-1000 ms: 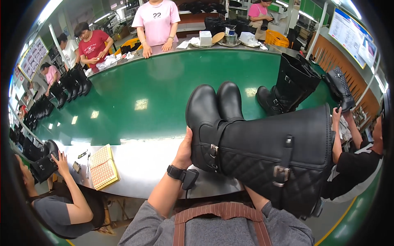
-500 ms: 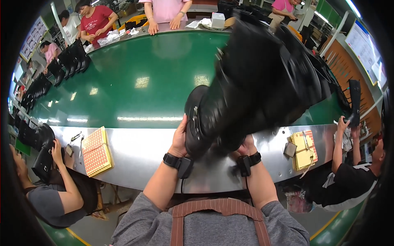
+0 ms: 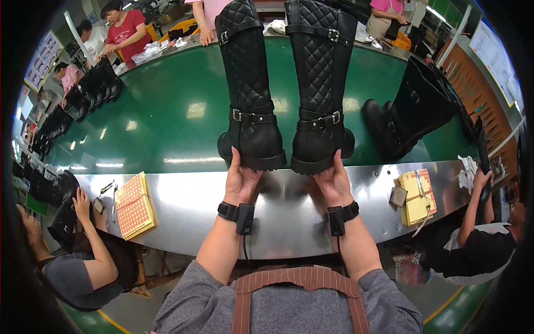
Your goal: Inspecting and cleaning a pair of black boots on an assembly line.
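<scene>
Two tall black boots stand upright side by side in front of me, with their heels toward me. My left hand [image 3: 240, 183] grips the left boot [image 3: 253, 131] low at its heel, thumb up along the back. At the heel of the right boot [image 3: 318, 133], my right hand [image 3: 335, 183] has the same kind of hold. Both boots have quilted shafts, with buckled straps near the top and around the ankle. A gap separates them. My fingers under the soles are partly hidden.
Another pair of black boots [image 3: 397, 119] leans on the green surface [image 3: 167, 119] at right. Sticker sheets [image 3: 133, 206] lie on the metal edge at left, a yellow bundle [image 3: 417, 197] at right. Co-workers sit on both sides; others stand across, near a row of boots [image 3: 97, 86].
The boots were tilted together toward the right and blurred; now they are upright and apart. The pair at right, mostly covered before, has come into sight.
</scene>
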A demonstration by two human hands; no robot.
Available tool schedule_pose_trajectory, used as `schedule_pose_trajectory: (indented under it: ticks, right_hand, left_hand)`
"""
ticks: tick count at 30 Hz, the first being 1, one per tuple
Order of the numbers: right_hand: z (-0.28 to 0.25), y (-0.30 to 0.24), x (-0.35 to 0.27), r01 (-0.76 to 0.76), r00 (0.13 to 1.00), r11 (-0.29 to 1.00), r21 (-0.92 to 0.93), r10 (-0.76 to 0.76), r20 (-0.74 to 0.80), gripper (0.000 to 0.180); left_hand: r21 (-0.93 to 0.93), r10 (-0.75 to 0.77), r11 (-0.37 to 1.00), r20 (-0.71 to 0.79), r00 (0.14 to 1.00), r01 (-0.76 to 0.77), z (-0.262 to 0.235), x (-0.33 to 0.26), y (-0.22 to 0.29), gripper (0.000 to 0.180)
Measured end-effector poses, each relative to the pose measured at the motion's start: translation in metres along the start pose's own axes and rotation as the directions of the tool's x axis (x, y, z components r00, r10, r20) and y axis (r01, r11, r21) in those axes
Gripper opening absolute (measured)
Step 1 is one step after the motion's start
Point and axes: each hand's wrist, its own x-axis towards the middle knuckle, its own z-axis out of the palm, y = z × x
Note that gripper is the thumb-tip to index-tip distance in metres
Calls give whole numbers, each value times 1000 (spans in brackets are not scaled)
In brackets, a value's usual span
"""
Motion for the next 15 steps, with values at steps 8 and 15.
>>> schedule_pose_trajectory:
  ticks: [8, 15]
  right_hand:
    - [5, -3, -1, 56, 998, 986, -158, -56, 5, 58]
    - [3, -4, 0, 55, 998, 985, -166, -59, -23, 58]
  left_hand:
    - [159, 38, 987, -69, 997, -26, 1, -1, -9, 66]
    - [172, 28, 985, -69, 997, -16, -1, 0, -7, 65]
